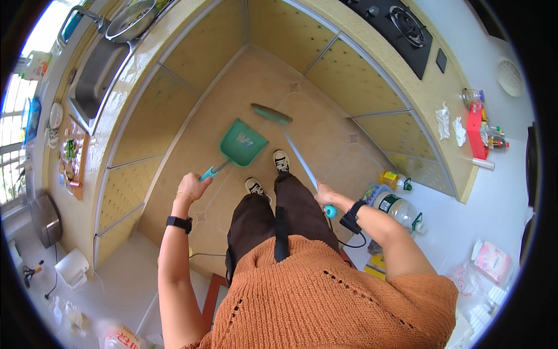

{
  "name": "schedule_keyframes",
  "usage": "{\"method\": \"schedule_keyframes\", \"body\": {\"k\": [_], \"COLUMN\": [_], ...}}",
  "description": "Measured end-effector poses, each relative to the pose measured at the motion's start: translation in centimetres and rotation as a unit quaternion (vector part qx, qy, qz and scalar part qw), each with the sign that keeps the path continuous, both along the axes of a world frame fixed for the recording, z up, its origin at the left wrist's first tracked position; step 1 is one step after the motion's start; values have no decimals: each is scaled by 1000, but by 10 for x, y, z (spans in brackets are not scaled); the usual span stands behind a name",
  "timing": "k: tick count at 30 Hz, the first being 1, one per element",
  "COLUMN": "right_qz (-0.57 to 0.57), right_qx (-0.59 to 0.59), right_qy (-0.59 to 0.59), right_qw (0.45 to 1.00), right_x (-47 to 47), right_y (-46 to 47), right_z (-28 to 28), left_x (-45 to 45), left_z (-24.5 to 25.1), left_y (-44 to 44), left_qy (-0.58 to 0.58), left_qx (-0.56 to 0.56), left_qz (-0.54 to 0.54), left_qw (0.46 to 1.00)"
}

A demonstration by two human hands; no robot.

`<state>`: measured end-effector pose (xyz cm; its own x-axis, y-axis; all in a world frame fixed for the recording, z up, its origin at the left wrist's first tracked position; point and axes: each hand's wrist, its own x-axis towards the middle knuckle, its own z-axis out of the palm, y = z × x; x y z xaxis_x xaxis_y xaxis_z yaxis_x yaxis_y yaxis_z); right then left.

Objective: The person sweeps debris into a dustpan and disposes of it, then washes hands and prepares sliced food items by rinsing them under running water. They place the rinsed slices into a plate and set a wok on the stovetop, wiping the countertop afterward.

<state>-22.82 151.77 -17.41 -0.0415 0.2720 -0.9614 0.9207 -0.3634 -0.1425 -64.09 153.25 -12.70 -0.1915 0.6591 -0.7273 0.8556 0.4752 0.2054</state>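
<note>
My left hand grips the turquoise handle of a green plastic dustpan. The dustpan's scoop is over the tiled floor, ahead of my left shoe, and its open edge faces up and to the right. My right hand is closed around the pale blue stick of a broom, just above its turquoise end cap. At the far end, the broom head with green bristles lies across the floor, beyond the dustpan and apart from it. Whether the dustpan touches the floor I cannot tell.
Yellow-panelled cabinets border the floor on both sides. A steel sink with a pan beside it is on the left counter; a black gas hob is on the right. Large bottles stand to my right. A cable runs behind my legs.
</note>
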Motion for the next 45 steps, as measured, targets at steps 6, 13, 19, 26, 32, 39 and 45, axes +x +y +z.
{"method": "schedule_keyframes", "body": {"k": [6, 13, 19, 26, 32, 39, 45], "right_qz": [-141, -182, -20, 201, 24, 91, 197], "right_qx": [-57, 1, 90, 23, -43, 98, 98], "right_qy": [129, 97, -9, -2, 109, 41, -22], "right_qw": [980, 979, 996, 979, 993, 990, 975], "right_x": [-5, 39, 36, 15, 41, 11, -30], "right_y": [-14, -2, 49, -38, -29, 31, -7], "right_z": [44, 60, -11, 11, 91, 37, -34], "left_x": [9, 5, -8, -12, -19, -39, -42], "left_z": [2, 10, 5, -4, 6, -16, -21], "left_y": [8, -8, -39, -48, -66, -116, -115], "left_qy": [-6, -12, -36, -15, -18, -26, -25], "left_qx": [-6, -12, -3, 18, 1, 55, -9], "left_qz": [14, 28, 62, 52, 89, 198, 243], "left_qw": [1000, 999, 997, 998, 996, 978, 970]}}
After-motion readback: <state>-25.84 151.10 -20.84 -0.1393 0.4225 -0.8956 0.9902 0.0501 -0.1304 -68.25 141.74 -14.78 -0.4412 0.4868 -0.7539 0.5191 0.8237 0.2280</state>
